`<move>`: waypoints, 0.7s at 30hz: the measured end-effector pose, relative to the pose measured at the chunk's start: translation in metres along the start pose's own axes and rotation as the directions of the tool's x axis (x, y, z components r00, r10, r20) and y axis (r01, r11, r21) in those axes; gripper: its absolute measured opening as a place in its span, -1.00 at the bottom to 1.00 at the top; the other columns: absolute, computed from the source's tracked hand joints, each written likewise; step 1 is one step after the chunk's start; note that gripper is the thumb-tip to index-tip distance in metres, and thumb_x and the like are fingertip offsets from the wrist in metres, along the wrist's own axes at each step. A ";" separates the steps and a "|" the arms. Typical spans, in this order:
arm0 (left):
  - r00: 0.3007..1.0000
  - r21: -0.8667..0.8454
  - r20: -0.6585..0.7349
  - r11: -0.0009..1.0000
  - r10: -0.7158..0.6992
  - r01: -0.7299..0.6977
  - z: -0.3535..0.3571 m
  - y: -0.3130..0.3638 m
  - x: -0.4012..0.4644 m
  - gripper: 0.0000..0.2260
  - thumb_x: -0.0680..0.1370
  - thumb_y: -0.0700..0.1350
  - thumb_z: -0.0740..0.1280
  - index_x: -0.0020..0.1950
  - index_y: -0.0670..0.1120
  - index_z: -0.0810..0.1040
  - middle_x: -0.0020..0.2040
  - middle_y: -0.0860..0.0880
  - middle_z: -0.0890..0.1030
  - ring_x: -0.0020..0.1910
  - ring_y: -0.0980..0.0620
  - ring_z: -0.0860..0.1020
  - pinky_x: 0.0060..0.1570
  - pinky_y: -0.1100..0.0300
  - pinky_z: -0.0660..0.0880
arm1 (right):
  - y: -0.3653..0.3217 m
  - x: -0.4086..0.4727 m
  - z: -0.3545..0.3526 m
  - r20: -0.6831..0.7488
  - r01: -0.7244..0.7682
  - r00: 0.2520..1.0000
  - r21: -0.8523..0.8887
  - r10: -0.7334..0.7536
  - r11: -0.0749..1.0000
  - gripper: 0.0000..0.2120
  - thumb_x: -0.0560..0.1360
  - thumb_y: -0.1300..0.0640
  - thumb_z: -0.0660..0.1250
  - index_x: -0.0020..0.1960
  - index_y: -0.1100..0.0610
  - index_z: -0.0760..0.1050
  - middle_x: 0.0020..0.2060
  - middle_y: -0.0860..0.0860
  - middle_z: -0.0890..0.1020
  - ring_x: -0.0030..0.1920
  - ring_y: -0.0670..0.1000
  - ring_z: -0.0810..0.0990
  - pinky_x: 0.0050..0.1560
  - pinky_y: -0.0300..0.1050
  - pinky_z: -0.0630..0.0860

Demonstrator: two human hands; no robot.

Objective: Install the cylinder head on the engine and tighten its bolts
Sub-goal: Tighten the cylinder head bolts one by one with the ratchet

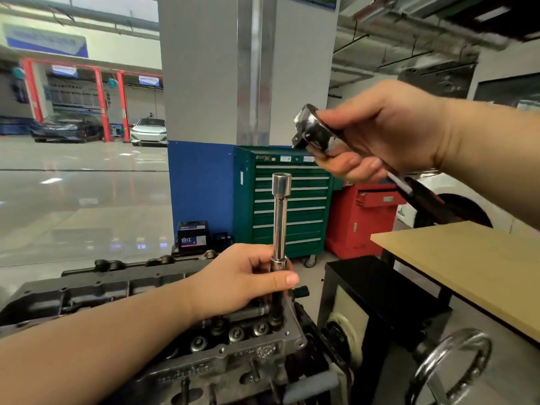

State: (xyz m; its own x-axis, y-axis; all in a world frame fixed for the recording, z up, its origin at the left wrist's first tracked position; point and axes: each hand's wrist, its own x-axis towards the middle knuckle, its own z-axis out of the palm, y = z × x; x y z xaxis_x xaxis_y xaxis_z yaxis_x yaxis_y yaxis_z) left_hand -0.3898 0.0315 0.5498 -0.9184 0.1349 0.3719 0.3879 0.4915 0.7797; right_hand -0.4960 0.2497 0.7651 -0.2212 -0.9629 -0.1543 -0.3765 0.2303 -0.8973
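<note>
Cylinder head (233, 361) below; left hand (242, 276) curled round upright extension bar (280, 217); right hand (388, 133) gripping ratchet wrench (315, 130), raised apart.

One head-worn wide-angle view looks forward and slightly down. The cylinder head (228, 355) sits close below. The workshop floor (81, 200) stretches far ahead.

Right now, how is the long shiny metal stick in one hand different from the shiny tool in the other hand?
The long chrome extension bar stands upright on the grey metal cylinder head, gripped low by the left hand. The chrome ratchet wrench is tilted in the air, held by the right hand. The bar is slim and straight; the wrench has a rounded head and dark handle. Both are shiny metal.
</note>
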 end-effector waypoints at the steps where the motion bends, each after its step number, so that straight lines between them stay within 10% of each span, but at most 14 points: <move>1: 1.000 0.009 0.003 1.000 0.004 -0.004 0.000 0.001 0.000 -0.66 0.53 0.21 0.49 0.04 -0.05 0.71 -0.09 -0.22 0.67 -0.13 -0.07 0.62 0.06 -0.13 0.59 | -0.007 -0.001 0.002 0.052 -0.015 0.998 -0.034 0.017 0.999 -0.69 0.58 -0.13 0.27 -0.03 0.13 0.56 -0.35 0.01 0.39 -0.49 -0.05 0.31 -0.51 -0.20 0.22; 5: 0.999 0.050 0.017 0.998 0.033 -0.034 0.000 0.002 -0.001 -0.70 0.54 0.21 0.47 0.05 0.00 0.71 -0.11 -0.12 0.68 -0.11 -0.11 0.65 -0.01 0.06 0.59 | -0.017 0.005 0.011 0.140 -0.131 0.977 -0.186 0.158 0.974 -0.70 0.57 -0.13 0.26 -0.11 0.10 0.55 -0.36 0.02 0.36 -0.51 -0.05 0.28 -0.53 -0.22 0.20; 15: 1.000 0.028 0.014 0.999 0.026 -0.026 -0.001 -0.001 0.001 -0.63 0.55 0.24 0.46 0.06 -0.06 0.69 -0.08 -0.16 0.69 -0.04 -0.21 0.66 0.09 -0.22 0.60 | -0.026 0.018 0.006 0.118 -0.263 0.946 -0.269 0.303 0.927 -0.68 0.54 -0.14 0.29 -0.21 0.10 0.50 -0.37 0.03 0.38 -0.52 -0.05 0.25 -0.56 -0.19 0.20; 21: 0.998 0.050 0.033 0.998 0.044 -0.045 -0.001 -0.001 0.001 -0.67 0.56 0.24 0.46 0.09 0.00 0.70 -0.08 -0.13 0.69 -0.05 -0.19 0.67 0.09 -0.21 0.60 | -0.028 0.019 0.008 -0.224 -0.241 0.964 -0.519 0.142 0.820 -0.66 0.66 -0.09 0.25 -0.10 0.10 0.64 -0.34 0.06 0.55 -0.33 0.02 0.41 -0.32 -0.15 0.36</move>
State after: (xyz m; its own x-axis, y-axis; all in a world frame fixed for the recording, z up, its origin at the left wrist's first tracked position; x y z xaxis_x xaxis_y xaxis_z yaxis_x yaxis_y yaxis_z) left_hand -0.3912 0.0303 0.5504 -0.9026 0.1849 0.3886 0.4249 0.5269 0.7361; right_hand -0.4823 0.2239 0.7842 -0.4683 -0.8643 -0.1834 -0.7221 0.4940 -0.4843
